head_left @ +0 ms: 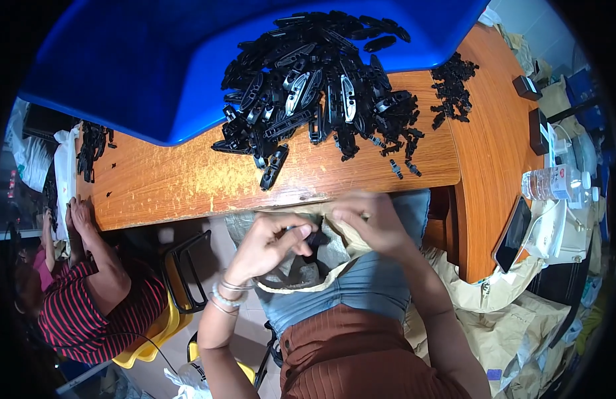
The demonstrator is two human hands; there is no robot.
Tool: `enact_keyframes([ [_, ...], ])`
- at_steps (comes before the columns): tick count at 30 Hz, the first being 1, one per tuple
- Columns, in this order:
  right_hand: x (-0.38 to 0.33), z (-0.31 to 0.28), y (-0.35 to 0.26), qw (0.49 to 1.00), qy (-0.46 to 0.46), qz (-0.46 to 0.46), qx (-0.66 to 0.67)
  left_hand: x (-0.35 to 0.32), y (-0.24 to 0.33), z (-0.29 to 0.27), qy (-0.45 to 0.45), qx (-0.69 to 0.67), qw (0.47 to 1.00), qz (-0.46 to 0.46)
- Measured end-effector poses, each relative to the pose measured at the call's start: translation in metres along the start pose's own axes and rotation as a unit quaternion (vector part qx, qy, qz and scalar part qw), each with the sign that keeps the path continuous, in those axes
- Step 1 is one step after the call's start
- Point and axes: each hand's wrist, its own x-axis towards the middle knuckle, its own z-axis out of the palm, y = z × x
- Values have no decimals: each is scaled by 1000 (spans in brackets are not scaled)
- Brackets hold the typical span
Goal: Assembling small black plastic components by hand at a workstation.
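Observation:
Over my lap my left hand (273,243) is closed in a pinch. Something small and dark shows by its fingertips, too unclear to name. To the right my right hand (371,223) is smeared by motion, near the table's front edge; what its fingers do is hidden. Beneath both hands lies an open bag (334,256) with a tan rim and grey inside, resting on my lap. Ahead on the wooden table (188,179) is a heap of glossy black plastic parts (281,86), long and oval, with small black clips (404,120) at its right side.
A large blue bin (135,80) tips toward me behind the heap. More black clips (454,86) lie farther right. On the right are a phone (514,233), a water bottle (547,183) and brown paper bags (501,332). A co-worker in a striped shirt (102,312) sits at left.

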Motion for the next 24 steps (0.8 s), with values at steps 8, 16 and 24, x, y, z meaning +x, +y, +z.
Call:
enact_keyframes([
  [8, 42, -14, 26, 920, 171, -168, -309, 59, 9, -7, 269, 535, 765, 237],
  [16, 24, -11, 14, 945, 235, 8, 229, 93, 11, -17, 295, 551, 752, 207],
  [24, 7, -9, 1, 889, 186, 63, 413, 51, 7, 21, 85, -179, 975, 98],
])
